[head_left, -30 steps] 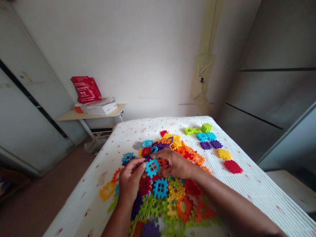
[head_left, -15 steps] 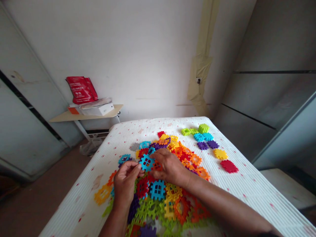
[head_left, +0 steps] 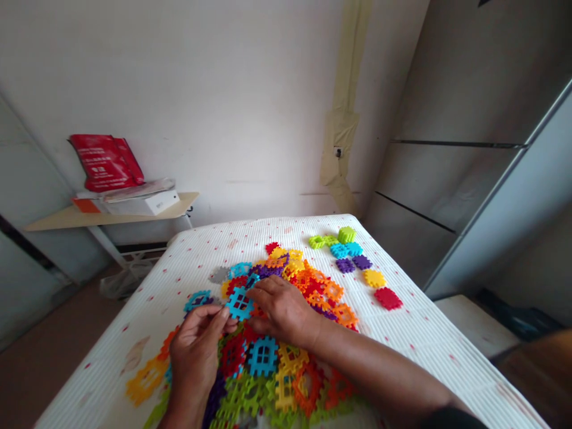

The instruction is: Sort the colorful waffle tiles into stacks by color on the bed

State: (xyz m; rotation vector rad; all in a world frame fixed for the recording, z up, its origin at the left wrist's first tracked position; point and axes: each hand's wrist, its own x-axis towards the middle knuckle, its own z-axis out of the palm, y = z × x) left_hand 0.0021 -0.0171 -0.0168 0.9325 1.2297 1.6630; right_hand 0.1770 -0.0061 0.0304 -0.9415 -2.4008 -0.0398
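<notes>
My left hand (head_left: pixel 199 339) pinches the left edge of a blue interlocking window tile (head_left: pixel 239 304), raised at the near-left side of a heap of tiles. My right hand (head_left: pixel 281 310) is bent over the heap, its fingertips at the right edge of that same tile; its thumb is lower, apart from the fingers. Another blue piece (head_left: pixel 252 280) shows just behind the fingertips; whether it joins the held tile I cannot tell. Below the hands lie a blue window tile (head_left: pixel 263 356), a red tile (head_left: pixel 233 355) and green tiles (head_left: pixel 245 393).
Sorted tiles line the table's right side: a green stack (head_left: pixel 347 235), blue tiles (head_left: pixel 346 249), purple tiles (head_left: pixel 353 263), a yellow tile (head_left: pixel 374 277) and a red tile (head_left: pixel 388 298). A patterned white cloth (head_left: pixel 152 298) covers the table. Back left, a side table (head_left: pixel 53 218) bears a red bag (head_left: pixel 105 164).
The view has turned to the right, so everything appears shifted left. Both hands stay at the blue window tile with nearly the same hold.
</notes>
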